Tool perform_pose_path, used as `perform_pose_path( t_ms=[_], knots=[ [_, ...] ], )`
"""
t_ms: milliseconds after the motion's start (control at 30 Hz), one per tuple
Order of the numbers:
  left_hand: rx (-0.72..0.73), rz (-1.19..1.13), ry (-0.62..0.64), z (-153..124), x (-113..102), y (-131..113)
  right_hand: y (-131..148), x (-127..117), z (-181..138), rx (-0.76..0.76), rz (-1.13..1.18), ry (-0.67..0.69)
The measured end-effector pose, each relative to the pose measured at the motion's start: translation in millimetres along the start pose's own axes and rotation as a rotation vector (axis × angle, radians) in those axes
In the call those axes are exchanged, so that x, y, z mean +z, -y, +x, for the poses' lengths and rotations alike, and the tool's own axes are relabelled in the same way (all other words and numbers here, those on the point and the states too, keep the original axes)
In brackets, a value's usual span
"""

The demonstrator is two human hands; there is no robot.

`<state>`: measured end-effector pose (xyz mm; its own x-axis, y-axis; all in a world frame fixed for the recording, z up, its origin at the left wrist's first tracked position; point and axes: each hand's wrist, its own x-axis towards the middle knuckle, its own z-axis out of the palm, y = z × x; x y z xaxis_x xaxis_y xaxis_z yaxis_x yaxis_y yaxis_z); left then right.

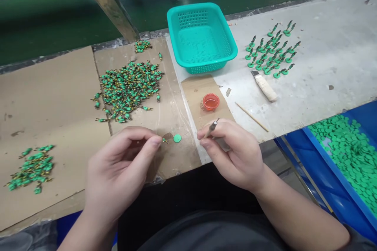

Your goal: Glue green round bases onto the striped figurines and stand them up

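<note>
Two pinches | left hand (pixel 122 160): figurine (pixel 164 140), level, pointing right at green disc (pixel 177 138) | right hand (pixel 235 155): tool (pixel 212 126)

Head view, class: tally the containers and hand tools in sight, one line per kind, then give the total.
Teal plastic basket: 1
Red cup: 1
Blue tray: 1
Wrapped-handle knife: 1
Wooden stick: 1
Slim metal-tipped hand tool: 1
Total: 6

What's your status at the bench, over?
Left hand pinching small green-and-yellow figure. Right hand gripping slim metal-tipped tool. Green disc between them.
</note>
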<state>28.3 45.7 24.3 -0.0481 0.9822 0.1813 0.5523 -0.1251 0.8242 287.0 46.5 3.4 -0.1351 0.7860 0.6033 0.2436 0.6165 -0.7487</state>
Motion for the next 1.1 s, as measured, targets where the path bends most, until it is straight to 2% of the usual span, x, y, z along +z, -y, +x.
perform_pose_path(
  t_ms=[133, 200, 400, 833, 1100],
  knots=[
    [0.193, 0.11, -0.001, 1.4, 6.5, -1.2, 1.5, -1.5, 0.9, 0.013, -0.003, 0.007],
    [0.222, 0.125, -0.004, 2.1, 8.8, -1.6, 1.7, -2.5, 0.8, 0.021, -0.001, 0.007],
    [0.23, 0.171, -0.016, 4.8, 13.5, -5.8, -0.7, -2.7, -0.7, 0.001, 0.018, -0.003],
    [0.124, 0.203, -0.065, -1.9, 18.1, -3.8, -1.8, -4.0, -1.7, 0.005, 0.02, 0.006],
    [0.243, 0.262, -0.029, 0.1, 17.6, -5.0, -2.5, -4.3, -2.0, 0.008, 0.03, 0.005]
  ],
)
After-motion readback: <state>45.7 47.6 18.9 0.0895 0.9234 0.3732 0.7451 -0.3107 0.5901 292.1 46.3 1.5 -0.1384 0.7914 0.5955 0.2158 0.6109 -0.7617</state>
